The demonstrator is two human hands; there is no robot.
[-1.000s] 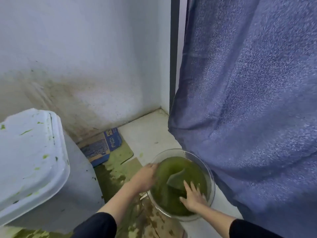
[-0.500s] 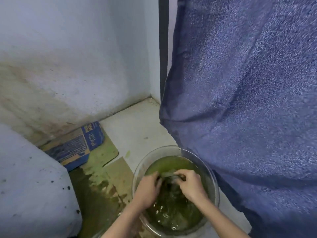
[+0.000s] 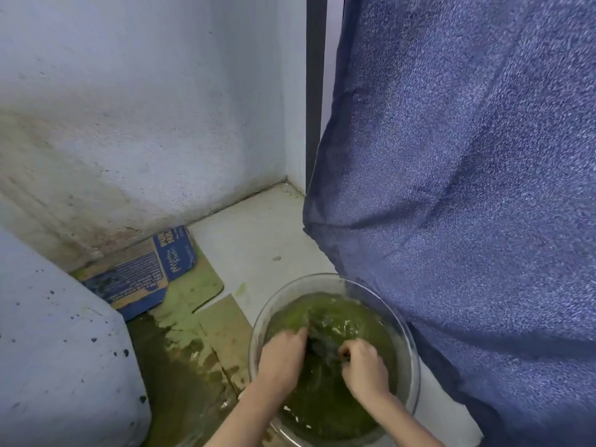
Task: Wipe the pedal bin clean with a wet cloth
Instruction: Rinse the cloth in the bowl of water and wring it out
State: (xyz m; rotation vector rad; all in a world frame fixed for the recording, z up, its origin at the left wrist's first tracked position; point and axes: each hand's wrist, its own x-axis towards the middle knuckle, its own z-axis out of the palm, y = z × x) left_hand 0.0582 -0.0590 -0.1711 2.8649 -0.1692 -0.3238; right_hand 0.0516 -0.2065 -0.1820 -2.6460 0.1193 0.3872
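A blue curtain [image 3: 467, 188] hangs at your right; the bin [image 3: 58, 366] stands at your left, on stained cardboard [image 3: 193, 317]; the bowl [image 3: 414, 359] of green water sits between them; your left hand [image 3: 282, 358] and right hand [image 3: 364, 366] both clench the cloth [image 3: 322, 345] in the water.

The pale floor [image 3: 258, 233] runs into a corner where two stained walls meet. Flattened brown cardboard [image 3: 222, 330] lies on it along the left, soaked dark and smeared with green at its near end. A blue printed carton panel [image 3: 151, 269] lies flat at the far end of the cardboard, against the foot of the wall. A clear glass bowl [image 3: 409, 337] of murky green water stands on the floor just right of the cardboard. The white pedal bin [image 3: 61, 359] stands at the left, over the cardboard. A small green spot [image 3: 241, 288] marks the floor beyond the bowl.
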